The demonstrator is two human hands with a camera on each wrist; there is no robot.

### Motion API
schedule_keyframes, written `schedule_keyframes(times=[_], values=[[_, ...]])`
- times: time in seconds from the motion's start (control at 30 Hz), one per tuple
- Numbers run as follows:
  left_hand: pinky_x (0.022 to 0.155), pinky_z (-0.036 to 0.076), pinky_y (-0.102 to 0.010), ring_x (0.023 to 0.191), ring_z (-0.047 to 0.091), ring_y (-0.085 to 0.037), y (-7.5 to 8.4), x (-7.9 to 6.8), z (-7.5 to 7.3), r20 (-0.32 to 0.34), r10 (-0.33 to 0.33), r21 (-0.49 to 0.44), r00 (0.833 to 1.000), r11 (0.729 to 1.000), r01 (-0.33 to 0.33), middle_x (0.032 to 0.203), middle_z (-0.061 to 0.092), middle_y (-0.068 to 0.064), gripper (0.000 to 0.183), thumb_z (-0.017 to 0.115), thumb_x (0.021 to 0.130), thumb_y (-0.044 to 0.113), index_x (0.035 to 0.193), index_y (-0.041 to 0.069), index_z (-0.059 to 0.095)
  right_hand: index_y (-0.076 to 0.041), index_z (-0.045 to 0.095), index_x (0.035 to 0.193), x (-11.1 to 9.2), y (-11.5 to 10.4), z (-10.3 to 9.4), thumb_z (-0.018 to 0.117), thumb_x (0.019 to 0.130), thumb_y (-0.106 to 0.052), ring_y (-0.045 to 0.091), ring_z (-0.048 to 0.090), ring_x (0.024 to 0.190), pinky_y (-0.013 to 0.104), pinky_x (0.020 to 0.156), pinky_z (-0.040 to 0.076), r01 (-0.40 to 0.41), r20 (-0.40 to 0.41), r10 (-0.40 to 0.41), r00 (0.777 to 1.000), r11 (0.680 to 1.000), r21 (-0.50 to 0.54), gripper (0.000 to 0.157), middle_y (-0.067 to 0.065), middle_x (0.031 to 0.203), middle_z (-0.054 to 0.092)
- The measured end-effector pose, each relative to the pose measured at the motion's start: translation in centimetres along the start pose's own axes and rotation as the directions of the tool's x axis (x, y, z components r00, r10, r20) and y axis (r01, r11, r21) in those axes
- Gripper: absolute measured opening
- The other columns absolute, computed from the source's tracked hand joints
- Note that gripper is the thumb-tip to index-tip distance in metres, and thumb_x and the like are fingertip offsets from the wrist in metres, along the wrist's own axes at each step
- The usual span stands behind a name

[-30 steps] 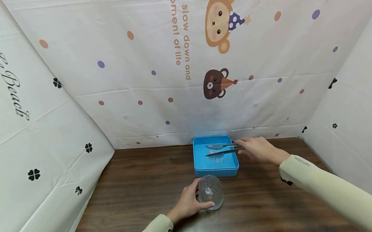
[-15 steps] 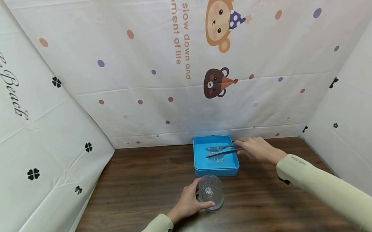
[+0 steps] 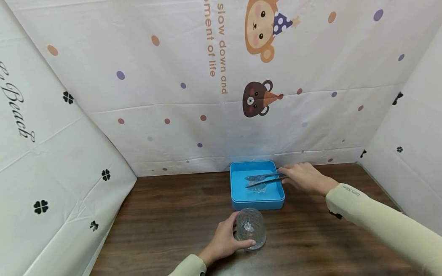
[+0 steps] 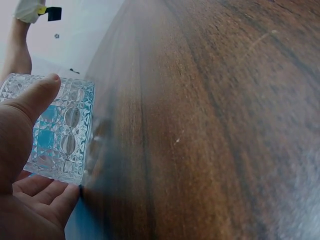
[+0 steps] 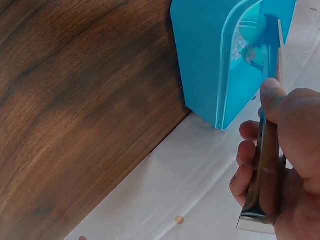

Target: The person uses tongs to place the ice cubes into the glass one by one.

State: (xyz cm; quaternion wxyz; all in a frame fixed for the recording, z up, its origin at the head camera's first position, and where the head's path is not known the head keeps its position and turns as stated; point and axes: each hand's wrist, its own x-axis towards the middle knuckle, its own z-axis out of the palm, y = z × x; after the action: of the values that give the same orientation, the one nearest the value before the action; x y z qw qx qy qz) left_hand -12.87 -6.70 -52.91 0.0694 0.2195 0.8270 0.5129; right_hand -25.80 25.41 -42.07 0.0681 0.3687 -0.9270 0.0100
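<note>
A patterned glass tumbler [image 3: 251,228] is gripped on the wood-grain table [image 3: 165,226] by the left hand [image 3: 223,241]; tongs [image 3: 264,181], tips apart near clear pieces [image 3: 260,191] in the blue box [image 3: 258,205], are clasped by the right hand [image 3: 305,177]. "slow down and" is printed on the back sheet [image 3: 157,83], "the Beach" on the left sheet [image 3: 51,165].

Blue box [image 3: 258,205] apparently in all views

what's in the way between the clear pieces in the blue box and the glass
Only the near wall of the blue box visibly stands between: the clear pieces lie inside it, the glass, in the left hand, outside. The right hand's tongs reach in from the right.
</note>
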Motion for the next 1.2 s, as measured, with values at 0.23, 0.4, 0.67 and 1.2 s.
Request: schedule_keyframes(times=[0.23,0.4,0.67,1.2], values=[[0.098,0.056,-0.037,0.124,0.062,-0.021,-0.01,0.02,-0.08,0.007,-0.014,-0.003,1.000,1.000,0.014,0.136,0.061,-0.005,0.085,0.087,0.082,0.045,0.149,0.013,0.047,-0.003,0.071,0.118,0.35,-0.12,0.43,0.078,0.093,-0.020,0.009,0.052,0.056,0.023,0.045,0.044,0.008,-0.011,-0.008,1.000,0.999,-0.036,0.031,0.008,0.092,0.073],[0.098,0.056,-0.038,0.124,0.062,-0.021,0.07,0.02,-0.11,0.009,-0.026,-0.006,1.000,1.000,0.027,0.136,0.061,-0.005,0.087,0.087,0.082,0.045,0.150,0.012,0.046,-0.006,0.073,0.115,0.52,-0.28,0.57,0.077,0.094,-0.020,0.009,0.046,0.054,0.022,0.043,0.038,-0.025,0.009,0.025,1.000,0.999,-0.034,0.026,0.005,0.087,0.072],[0.098,0.056,-0.038,0.124,0.062,-0.022,-0.02,0.07,0.01,0.009,-0.018,-0.003,1.000,1.000,0.019,0.137,0.061,-0.005,0.087,0.087,0.082,0.045,0.150,0.012,0.046,-0.009,0.074,0.113,0.58,-0.49,0.60,0.078,0.094,-0.020,0.010,0.044,0.053,0.023,0.043,0.037,-0.052,0.026,0.053,0.998,0.998,-0.042,0.023,0.002,0.081,0.069],[0.098,0.056,-0.038,0.123,0.061,-0.020,0.01,-0.03,-0.14,0.011,-0.004,-0.005,1.000,1.000,0.004,0.135,0.061,-0.004,0.084,0.087,0.082,0.044,0.150,0.012,0.047,-0.010,0.074,0.111,0.30,-0.67,0.11,0.077,0.094,-0.020,0.008,0.040,0.048,0.023,0.041,0.033,-0.063,0.010,0.063,0.998,0.997,-0.042,0.020,-0.007,0.065,0.052]])
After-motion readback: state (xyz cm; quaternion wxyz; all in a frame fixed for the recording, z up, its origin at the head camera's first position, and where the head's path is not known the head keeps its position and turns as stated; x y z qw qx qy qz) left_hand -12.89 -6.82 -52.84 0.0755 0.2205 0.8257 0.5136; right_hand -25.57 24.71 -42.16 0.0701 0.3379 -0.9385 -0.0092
